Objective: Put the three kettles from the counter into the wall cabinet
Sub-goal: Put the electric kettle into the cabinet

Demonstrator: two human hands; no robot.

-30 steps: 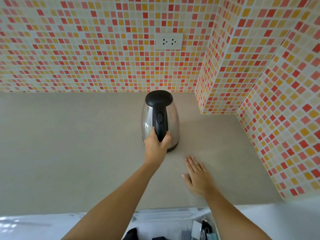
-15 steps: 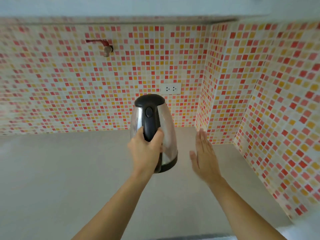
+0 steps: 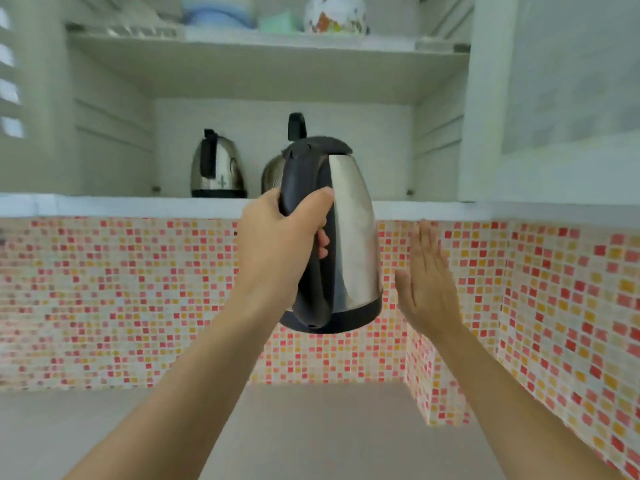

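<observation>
Up it has gone: a sec ago the kettle (image 3: 349,237) sat on the counter (image 3: 311,431), and now it hangs in the air in front of the open cupboard (image 3: 284,140), well above the counter. The view has tipped up too, so the cupboard shows now.

The left hand (image 3: 277,244) is wrapped tight round the black handle, thumb on the near side and fingers (image 3: 322,244) curled in behind it. The kettle is silver w/ a black lid and black base. It leans a bit, base swung toward the person. Its lid is about level w/ the front edge of the bottom shelf (image 3: 121,204), so it is not inside yet.

The right hand (image 3: 427,289) is empty, flat and spread wide, fingers pointing up. It is just beside the kettle on the right, near its side but not touching.

Two more kettles are on the bottom shelf already. One silver kettle (image 3: 218,171) stands upright on the left. The other kettle (image 3: 273,174) is next to it — mostly hidden behind the held one, w/ only a bit of shiny side and a black handle top peeking out.

On the upper shelf (image 3: 263,46) there are stacked bowls (image 3: 216,12), something pale green (image 3: 277,22) that is too blurry to name, and a white pot (image 3: 334,13) w/ painted patches. Behind it all — the wall of small red, orange and white tiles (image 3: 121,299).
</observation>
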